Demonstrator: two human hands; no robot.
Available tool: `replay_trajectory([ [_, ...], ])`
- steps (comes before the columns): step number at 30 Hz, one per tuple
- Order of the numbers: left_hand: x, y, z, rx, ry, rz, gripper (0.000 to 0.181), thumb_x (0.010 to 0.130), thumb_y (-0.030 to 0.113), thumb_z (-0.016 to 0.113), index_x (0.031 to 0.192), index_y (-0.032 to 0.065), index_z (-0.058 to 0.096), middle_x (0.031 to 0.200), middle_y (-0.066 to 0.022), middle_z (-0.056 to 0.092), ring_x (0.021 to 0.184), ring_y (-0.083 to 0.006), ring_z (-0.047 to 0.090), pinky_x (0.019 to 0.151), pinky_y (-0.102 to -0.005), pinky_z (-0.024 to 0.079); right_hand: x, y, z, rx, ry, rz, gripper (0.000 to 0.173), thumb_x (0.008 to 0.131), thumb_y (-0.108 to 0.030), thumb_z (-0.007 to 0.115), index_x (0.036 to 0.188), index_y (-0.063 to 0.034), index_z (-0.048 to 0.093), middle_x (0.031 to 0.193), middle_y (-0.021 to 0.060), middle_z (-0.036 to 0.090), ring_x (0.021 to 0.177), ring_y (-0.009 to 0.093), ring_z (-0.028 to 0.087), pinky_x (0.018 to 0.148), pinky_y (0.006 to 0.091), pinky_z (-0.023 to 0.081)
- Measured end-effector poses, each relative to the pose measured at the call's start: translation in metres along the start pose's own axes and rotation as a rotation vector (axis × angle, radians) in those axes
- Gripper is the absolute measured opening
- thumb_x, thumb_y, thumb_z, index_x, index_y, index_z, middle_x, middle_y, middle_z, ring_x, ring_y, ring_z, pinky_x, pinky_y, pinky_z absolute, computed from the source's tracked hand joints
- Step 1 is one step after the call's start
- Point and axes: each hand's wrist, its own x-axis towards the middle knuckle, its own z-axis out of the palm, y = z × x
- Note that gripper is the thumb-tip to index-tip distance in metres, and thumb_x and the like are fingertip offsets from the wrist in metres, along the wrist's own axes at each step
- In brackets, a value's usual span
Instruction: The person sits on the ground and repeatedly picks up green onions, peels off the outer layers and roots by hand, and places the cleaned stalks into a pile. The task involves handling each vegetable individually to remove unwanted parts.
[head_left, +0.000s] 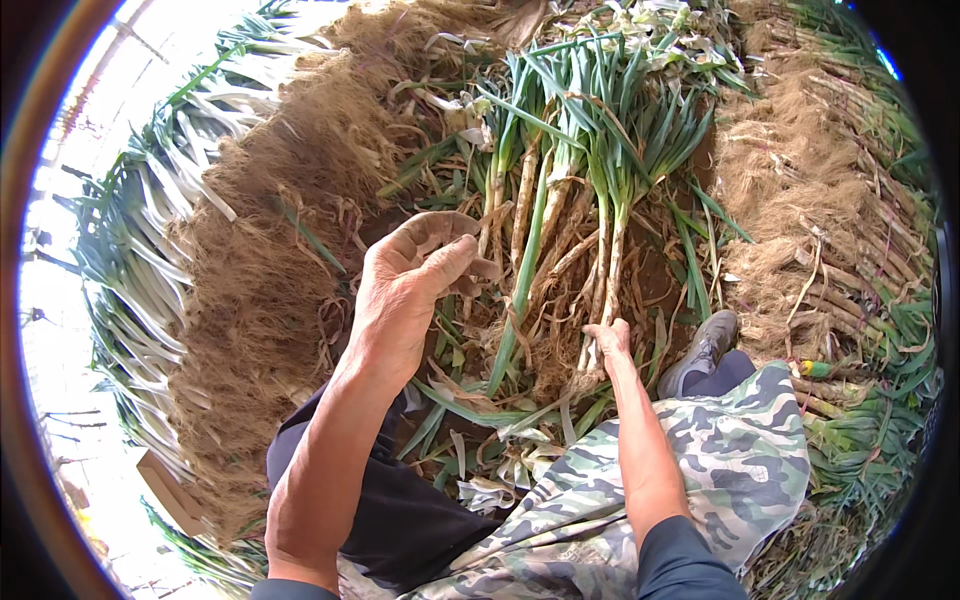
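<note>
A pile of long green onions (555, 195) with soil-stained stalks and green tops lies before me, tops pointing away. My right hand (611, 341) grips the lower stalks of a few of them near their roots, at the near right side of the pile. Raised left of the pile is my left hand (439, 259), its fingers curled and slightly parted, with nothing clearly held in it. One long green leaf (525, 300) slants across the pile between my hands.
Cleaned white onions (154, 240) with bushy brown roots (255, 300) curve along the left. More onions with unpeeled stalks (847, 300) line the right. Peeled leaf scraps (487, 491) litter the ground. My shoe (705, 349) and a camouflage cloth (720, 450) are close by at the right.
</note>
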Motion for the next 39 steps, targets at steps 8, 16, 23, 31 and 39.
replay_trajectory([
  [8,0.004,0.001,-0.004,-0.044,-0.025,0.025,0.019,0.088,0.011,0.061,0.104,0.0006,0.058,0.087,-0.0057,0.064,0.08,-0.0147,0.066,0.065,-0.0249,0.05,-0.123,-0.13,0.026,0.549,-0.382,-0.449,0.01,0.069,-0.01,0.071,0.07,-0.0026,0.066,0.059,0.0068,0.062,0.048,0.015,0.056,0.047,0.0286,0.046],
  [16,0.012,0.001,-0.004,-0.072,0.01,0.028,0.017,0.087,0.009,0.062,0.102,0.0023,0.056,0.09,-0.0058,0.062,0.081,-0.0146,0.065,0.063,-0.026,0.05,-0.146,-0.111,0.028,0.565,-0.198,-0.182,0.01,0.086,-0.008,0.06,0.091,-0.0026,0.054,0.068,0.003,0.056,0.045,0.007,0.047,0.035,0.0196,0.038],
  [23,0.019,-0.004,-0.007,-0.176,0.058,-0.01,0.013,0.088,0.008,0.059,0.099,0.001,0.055,0.087,-0.007,0.06,0.075,-0.0162,0.064,0.058,-0.0275,0.052,-0.232,-0.152,-0.004,0.435,-0.337,-0.396,0.012,0.087,-0.009,0.055,0.097,-0.0028,0.052,0.066,0.0015,0.05,0.045,0.006,0.042,0.037,0.0203,0.035],
  [31,0.024,0.011,-0.024,-0.397,0.094,-0.052,0.024,0.095,0.028,0.051,0.096,0.0042,0.055,0.089,-0.0079,0.058,0.072,-0.0167,0.06,0.068,-0.0338,0.052,-0.323,-0.131,-0.03,0.075,-0.312,-0.647,0.03,0.08,-0.012,0.058,0.107,0.0015,0.055,0.069,0.005,0.057,0.057,0.01,0.047,0.051,0.024,0.038],
  [39,0.014,0.018,-0.042,-0.426,0.117,0.077,0.02,0.088,0.021,0.062,0.098,0.0034,0.062,0.086,-0.0061,0.066,0.074,-0.0151,0.062,0.07,-0.0341,0.052,-0.27,-0.104,-0.038,-0.315,-0.338,-0.777,0.046,0.09,-0.034,0.056,0.123,-0.0027,0.051,0.083,0.0121,0.062,0.074,0.02,0.059,0.069,0.0315,0.051],
])
